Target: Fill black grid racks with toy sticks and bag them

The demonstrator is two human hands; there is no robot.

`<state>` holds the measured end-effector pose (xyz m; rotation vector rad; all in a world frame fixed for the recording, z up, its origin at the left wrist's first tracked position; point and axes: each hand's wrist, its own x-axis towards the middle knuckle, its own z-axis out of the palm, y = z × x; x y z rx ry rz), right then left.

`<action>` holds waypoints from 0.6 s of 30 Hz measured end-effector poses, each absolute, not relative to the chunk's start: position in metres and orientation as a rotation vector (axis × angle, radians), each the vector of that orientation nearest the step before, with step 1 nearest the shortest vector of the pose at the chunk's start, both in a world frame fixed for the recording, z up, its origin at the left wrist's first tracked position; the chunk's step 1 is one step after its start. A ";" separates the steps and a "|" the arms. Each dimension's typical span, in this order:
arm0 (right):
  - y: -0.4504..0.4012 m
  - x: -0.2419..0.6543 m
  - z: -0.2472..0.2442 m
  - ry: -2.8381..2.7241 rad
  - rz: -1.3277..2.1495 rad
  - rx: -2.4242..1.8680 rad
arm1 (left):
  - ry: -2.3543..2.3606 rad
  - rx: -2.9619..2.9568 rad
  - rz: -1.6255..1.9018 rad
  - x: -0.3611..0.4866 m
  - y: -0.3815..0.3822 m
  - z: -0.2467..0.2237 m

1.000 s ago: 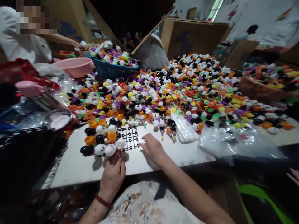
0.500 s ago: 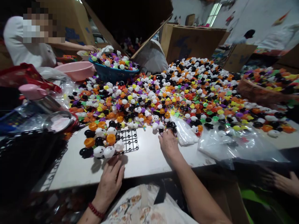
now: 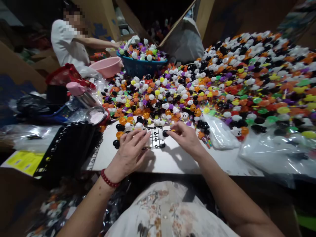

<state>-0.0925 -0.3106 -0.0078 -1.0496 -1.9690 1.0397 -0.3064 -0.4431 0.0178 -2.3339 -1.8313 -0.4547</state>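
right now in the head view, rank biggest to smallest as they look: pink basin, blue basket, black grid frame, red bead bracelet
1. blue basket and pink basin: look alike, not ranked
2. black grid frame, though it lies nearer the camera
3. red bead bracelet

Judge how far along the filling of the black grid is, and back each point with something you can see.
Done: toy heads fill the grid's left part, under the left hand. In hand: the right hand pinches a black piece at the grid, whose right cells look bare. Left: those cells, and the big pile of loose heads behind.
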 end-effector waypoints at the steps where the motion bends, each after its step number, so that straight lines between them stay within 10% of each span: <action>1: -0.307 -0.105 -0.009 -1.975 1.084 -1.030 | -1.818 -2.375 -0.445 -0.309 -0.439 0.016; 18: -0.298 -0.186 -0.028 -2.402 1.130 -0.596 | -1.827 -2.367 -0.625 -0.322 -0.435 0.006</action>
